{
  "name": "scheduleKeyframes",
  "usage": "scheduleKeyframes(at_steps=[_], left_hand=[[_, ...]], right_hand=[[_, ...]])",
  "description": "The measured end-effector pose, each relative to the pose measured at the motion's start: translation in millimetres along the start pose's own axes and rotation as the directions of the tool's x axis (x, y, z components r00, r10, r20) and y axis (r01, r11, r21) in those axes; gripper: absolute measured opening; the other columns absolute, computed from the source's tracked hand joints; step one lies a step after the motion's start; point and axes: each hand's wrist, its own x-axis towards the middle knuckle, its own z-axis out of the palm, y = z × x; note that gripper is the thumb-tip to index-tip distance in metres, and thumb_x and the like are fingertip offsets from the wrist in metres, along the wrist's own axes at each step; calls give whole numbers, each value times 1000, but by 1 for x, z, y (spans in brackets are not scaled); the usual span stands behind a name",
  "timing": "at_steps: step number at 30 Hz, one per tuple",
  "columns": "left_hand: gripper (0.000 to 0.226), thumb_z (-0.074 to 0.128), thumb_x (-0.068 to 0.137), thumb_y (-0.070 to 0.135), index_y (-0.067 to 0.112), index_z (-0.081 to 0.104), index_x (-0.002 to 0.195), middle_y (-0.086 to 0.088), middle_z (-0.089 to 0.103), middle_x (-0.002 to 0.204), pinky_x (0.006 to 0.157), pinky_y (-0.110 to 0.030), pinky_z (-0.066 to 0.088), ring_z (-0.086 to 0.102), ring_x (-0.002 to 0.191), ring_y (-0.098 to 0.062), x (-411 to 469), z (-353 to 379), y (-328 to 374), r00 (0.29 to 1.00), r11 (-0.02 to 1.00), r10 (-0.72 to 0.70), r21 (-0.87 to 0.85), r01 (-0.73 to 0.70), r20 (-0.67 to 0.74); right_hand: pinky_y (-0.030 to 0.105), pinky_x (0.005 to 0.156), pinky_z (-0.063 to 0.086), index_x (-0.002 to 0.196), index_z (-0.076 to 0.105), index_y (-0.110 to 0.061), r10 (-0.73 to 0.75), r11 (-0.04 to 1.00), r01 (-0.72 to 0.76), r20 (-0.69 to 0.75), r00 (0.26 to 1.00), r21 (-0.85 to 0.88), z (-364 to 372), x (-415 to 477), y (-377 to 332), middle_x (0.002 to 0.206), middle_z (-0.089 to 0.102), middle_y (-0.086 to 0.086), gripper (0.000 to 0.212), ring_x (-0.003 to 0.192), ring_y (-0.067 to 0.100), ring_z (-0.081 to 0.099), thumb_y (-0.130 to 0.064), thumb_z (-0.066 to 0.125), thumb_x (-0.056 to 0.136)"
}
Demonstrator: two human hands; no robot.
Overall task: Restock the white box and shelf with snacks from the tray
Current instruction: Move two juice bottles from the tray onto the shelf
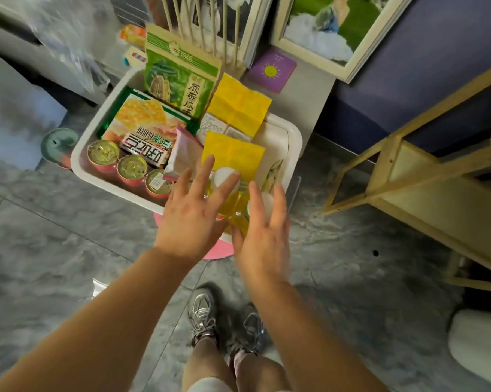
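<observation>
A white tray (85, 142) sits on a pink stool, full of snacks: a tall green seed bag (179, 80), a cracker pack (145, 123), three round tins (131, 166), two yellow packets (238, 104) and a pink packet (182, 154). At the tray's near right corner stand two yellow bottles with white caps (224, 176). My left hand (194, 210) hovers over one cap with fingers spread. My right hand (262, 230) reaches beside the other bottle, fingers apart. Neither hand visibly grips anything.
A pale wooden shelf (425, 176) stands to the right. Framed pictures (340, 32) lean on the wall behind, with a purple card (271, 70) and a wooden rack (207, 26). A white rounded object (479, 340) lies at lower right. My feet (224, 321) stand on grey marble floor.
</observation>
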Motion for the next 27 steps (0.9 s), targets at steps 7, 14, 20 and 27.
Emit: scheduleKeyframes(at_steps=[7, 14, 20, 27], left_hand=[[89, 78, 61, 2, 27, 32, 133, -29, 44, 132, 68, -49, 52, 55, 103, -48, 8, 16, 0, 1000, 982, -21, -187, 22, 4], [65, 59, 67, 6, 27, 40, 126, -26, 56, 107, 46, -37, 48, 61, 72, -41, 21, 14, -4, 1000, 974, -13, -225, 13, 3], [50, 44, 74, 21, 27, 43, 123, -25, 57, 104, 42, -35, 47, 62, 69, -40, 20, 2, 3, 999, 975, -25, -220, 20, -20], [66, 64, 70, 9, 26, 40, 128, -27, 55, 104, 39, -37, 46, 59, 66, -41, 27, -53, 30, 994, 984, -35, -175, 16, -101]], right_hand=[[51, 84, 51, 133, 25, -30, 12, 994, 0, -107, 994, 108, 13, 4, 11, 139, 37, 24, 78, 119, 43, 49, -2, 71, 76], [42, 73, 55, 131, 30, -27, -9, 994, 20, -96, 995, 110, 12, 8, 10, 122, 50, 22, 75, 99, 37, 62, 1, 70, 75], [41, 71, 55, 127, 32, -28, -19, 995, 26, -79, 997, 93, -1, 12, 3, 120, 53, 21, 74, 97, 37, 63, 1, 72, 72], [36, 61, 57, 130, 37, -26, -32, 999, 36, -101, 994, 39, -57, 18, -27, 115, 57, 17, 82, 89, 32, 66, -4, 81, 64]])
